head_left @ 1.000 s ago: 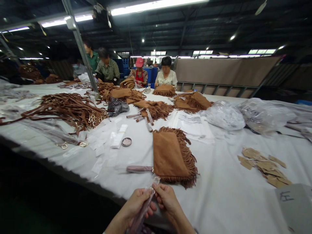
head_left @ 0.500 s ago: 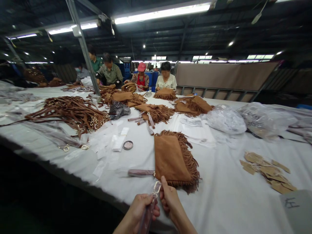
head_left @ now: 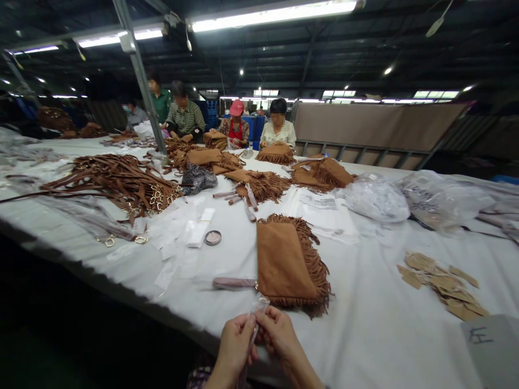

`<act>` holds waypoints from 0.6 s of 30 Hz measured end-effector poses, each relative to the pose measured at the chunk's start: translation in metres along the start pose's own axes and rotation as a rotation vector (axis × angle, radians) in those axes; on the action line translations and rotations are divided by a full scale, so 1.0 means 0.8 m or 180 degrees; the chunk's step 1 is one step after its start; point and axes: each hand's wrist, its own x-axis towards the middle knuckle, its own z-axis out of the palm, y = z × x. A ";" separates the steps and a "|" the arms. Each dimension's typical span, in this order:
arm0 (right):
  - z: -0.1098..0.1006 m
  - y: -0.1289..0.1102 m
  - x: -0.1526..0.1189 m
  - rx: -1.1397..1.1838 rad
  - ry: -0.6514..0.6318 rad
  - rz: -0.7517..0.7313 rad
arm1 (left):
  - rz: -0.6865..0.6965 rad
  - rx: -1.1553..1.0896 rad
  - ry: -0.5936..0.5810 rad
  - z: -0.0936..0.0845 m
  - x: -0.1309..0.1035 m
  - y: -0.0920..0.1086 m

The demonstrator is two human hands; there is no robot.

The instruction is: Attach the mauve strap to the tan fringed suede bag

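A brown strap in a clear plastic sleeve [head_left: 260,304] runs up between my two hands at the table's near edge. My left hand [head_left: 234,341] is closed round it from the left. From the right, my right hand [head_left: 280,334] pinches the sleeve near its top end, where the gold clasp is mostly hidden by plastic and fingers. Just beyond my fingertips lies a brown fringed pouch [head_left: 284,265], flat, with its fringe to the right and below. A wrapped wrist strap [head_left: 234,283] sticks out from the pouch's lower left corner.
Brown straps with gold clasps [head_left: 109,181] are heaped at left. Other fringed pouches [head_left: 259,183] lie further back, near clear plastic bags [head_left: 375,199]. Tan tags [head_left: 444,283] and a grey marked card [head_left: 492,346] are at right. A small round dish [head_left: 213,237] stands left of centre. Several people sit opposite.
My right hand has gone from an extended finger beside the bare gold clasp to pinching the sleeve's end. Plastic now covers the clasp, and both hands are closer together.
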 end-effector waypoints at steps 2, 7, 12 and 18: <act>0.002 -0.003 -0.003 -0.0007 0.0075 -0.0021 | 0.0198 0.0108 0.0154 0.004 -0.001 -0.004; 0.005 -0.003 -0.005 -0.0093 0.0323 -0.0094 | 0.0679 0.0587 0.0434 0.009 -0.008 -0.012; 0.004 0.000 0.003 -0.0098 0.0537 -0.0147 | 0.2023 0.1297 0.0429 0.005 -0.011 -0.023; 0.003 -0.003 0.001 -0.0142 0.0539 0.0063 | 0.2466 0.2652 0.0443 -0.002 -0.006 -0.016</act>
